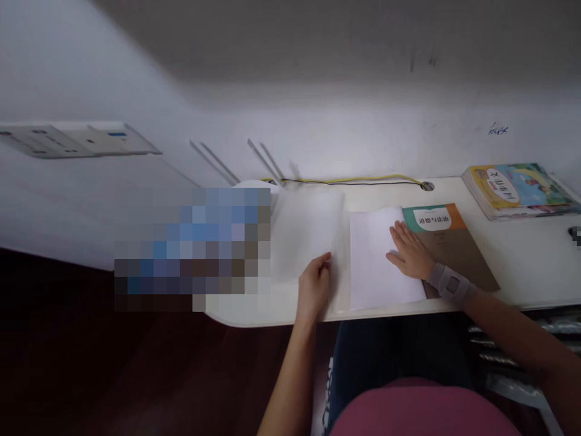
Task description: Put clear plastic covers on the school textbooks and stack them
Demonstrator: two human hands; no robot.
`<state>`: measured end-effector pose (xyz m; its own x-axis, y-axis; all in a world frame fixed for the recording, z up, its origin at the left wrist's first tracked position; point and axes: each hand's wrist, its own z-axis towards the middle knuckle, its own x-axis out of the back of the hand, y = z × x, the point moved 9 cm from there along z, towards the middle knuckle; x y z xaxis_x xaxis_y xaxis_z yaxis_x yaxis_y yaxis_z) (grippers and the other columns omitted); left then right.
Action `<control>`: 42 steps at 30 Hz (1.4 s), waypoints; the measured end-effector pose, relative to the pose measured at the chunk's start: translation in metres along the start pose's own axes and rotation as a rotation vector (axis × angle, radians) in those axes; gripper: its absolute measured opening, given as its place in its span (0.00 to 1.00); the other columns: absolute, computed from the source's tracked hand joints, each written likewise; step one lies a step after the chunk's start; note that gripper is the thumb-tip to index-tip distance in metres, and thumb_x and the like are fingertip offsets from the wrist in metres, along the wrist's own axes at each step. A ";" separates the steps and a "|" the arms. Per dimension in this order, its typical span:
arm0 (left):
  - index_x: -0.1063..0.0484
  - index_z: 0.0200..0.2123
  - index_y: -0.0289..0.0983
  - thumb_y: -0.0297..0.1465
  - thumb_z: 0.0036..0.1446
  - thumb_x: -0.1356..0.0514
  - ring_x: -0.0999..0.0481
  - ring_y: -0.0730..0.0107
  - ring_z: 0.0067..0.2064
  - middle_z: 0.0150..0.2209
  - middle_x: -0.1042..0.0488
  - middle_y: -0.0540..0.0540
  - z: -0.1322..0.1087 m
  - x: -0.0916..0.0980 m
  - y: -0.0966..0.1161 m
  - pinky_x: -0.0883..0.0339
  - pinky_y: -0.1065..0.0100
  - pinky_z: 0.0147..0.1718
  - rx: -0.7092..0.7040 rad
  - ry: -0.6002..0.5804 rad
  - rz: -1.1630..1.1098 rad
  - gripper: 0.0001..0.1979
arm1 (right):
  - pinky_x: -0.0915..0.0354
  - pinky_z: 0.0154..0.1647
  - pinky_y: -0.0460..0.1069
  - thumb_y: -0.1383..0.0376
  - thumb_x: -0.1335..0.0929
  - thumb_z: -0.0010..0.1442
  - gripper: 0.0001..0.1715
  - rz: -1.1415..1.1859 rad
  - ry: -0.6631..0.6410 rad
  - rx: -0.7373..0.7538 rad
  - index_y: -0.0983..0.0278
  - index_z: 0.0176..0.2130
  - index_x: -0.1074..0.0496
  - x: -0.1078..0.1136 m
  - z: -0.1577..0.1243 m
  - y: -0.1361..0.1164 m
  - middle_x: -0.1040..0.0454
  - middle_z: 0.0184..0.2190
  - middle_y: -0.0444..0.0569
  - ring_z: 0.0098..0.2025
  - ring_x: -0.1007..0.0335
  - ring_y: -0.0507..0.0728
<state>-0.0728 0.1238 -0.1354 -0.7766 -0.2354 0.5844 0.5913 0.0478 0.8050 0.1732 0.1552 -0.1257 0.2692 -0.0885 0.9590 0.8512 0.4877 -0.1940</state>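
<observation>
On the white desk (526,266), the left hand (313,289) is curled, thumb and fingers pinching the near edge of a translucent plastic sheet (306,233) that lies flat. Just beside it, the right hand (411,251) rests open, fingers spread, palm down on a white sheet (374,266) overlapping a brown textbook (454,248). A stack of books (521,191) sits far right.

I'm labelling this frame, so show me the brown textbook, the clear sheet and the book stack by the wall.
brown textbook (458,248): head view, middle of its brown cover.
clear sheet (306,233): head view, middle of the sheet.
book stack (521,188): head view, top book's cover.
</observation>
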 end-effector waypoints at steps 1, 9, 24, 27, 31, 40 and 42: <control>0.28 0.47 0.33 0.29 0.52 0.51 0.25 0.63 0.43 0.43 0.24 0.41 0.000 0.000 0.000 0.34 0.59 0.49 0.000 -0.002 0.003 0.21 | 0.57 0.65 0.60 0.53 0.45 0.64 0.39 0.011 -0.008 0.035 0.75 0.64 0.54 0.001 0.000 -0.003 0.59 0.66 0.63 0.68 0.70 0.63; 0.30 0.50 0.33 0.34 0.52 0.47 0.23 0.60 0.40 0.39 0.22 0.40 -0.002 0.003 0.008 0.30 0.56 0.44 0.051 0.000 -0.081 0.22 | 0.60 0.65 0.61 0.54 0.42 0.64 0.37 0.008 -0.056 0.116 0.71 0.64 0.51 0.002 -0.013 -0.037 0.55 0.66 0.61 0.68 0.66 0.64; 0.62 0.66 0.41 0.47 0.63 0.60 0.40 0.59 0.62 0.66 0.52 0.39 -0.005 -0.082 0.192 0.39 0.58 0.56 -0.427 -0.328 -0.300 0.32 | 0.37 0.55 0.60 0.63 0.41 0.61 0.34 0.852 0.497 -0.437 0.62 0.65 0.52 0.035 -0.127 0.026 0.39 0.60 0.55 0.58 0.38 0.61; 0.63 0.66 0.30 0.48 0.61 0.56 0.61 0.52 0.67 0.67 0.62 0.33 0.010 -0.156 0.189 0.55 0.50 0.62 -0.508 -0.372 0.079 0.38 | 0.32 0.50 0.61 0.57 0.37 0.60 0.28 1.052 0.550 -0.614 0.65 0.57 0.37 0.032 -0.149 0.065 0.28 0.50 0.56 0.51 0.31 0.64; 0.62 0.66 0.31 0.53 0.58 0.56 0.65 0.43 0.67 0.67 0.62 0.34 0.016 -0.215 0.183 0.62 0.41 0.60 -0.561 -0.430 0.441 0.42 | 0.32 0.48 0.61 0.54 0.32 0.55 0.32 1.027 0.702 -0.759 0.65 0.55 0.36 0.056 -0.180 0.111 0.26 0.48 0.55 0.49 0.29 0.64; 0.63 0.67 0.36 0.58 0.55 0.60 0.61 0.39 0.66 0.68 0.60 0.39 0.046 -0.225 0.203 0.62 0.38 0.58 -0.570 -0.424 0.533 0.44 | 0.33 0.49 0.60 0.51 0.35 0.56 0.25 0.659 0.706 -0.716 0.63 0.48 0.29 0.084 -0.191 0.124 0.25 0.46 0.55 0.48 0.29 0.63; 0.65 0.67 0.37 0.55 0.58 0.63 0.60 0.43 0.67 0.68 0.59 0.39 0.061 -0.228 0.209 0.60 0.40 0.59 -0.542 -0.386 0.485 0.41 | 0.33 0.50 0.59 0.51 0.35 0.57 0.28 0.634 0.692 -0.681 0.63 0.52 0.32 0.081 -0.186 0.120 0.28 0.50 0.56 0.51 0.31 0.63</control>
<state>0.2145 0.2462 -0.0944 -0.3697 0.0457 0.9280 0.8266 -0.4399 0.3510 0.3809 0.0455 -0.1098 0.7440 -0.5547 0.3726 0.4849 0.0645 -0.8722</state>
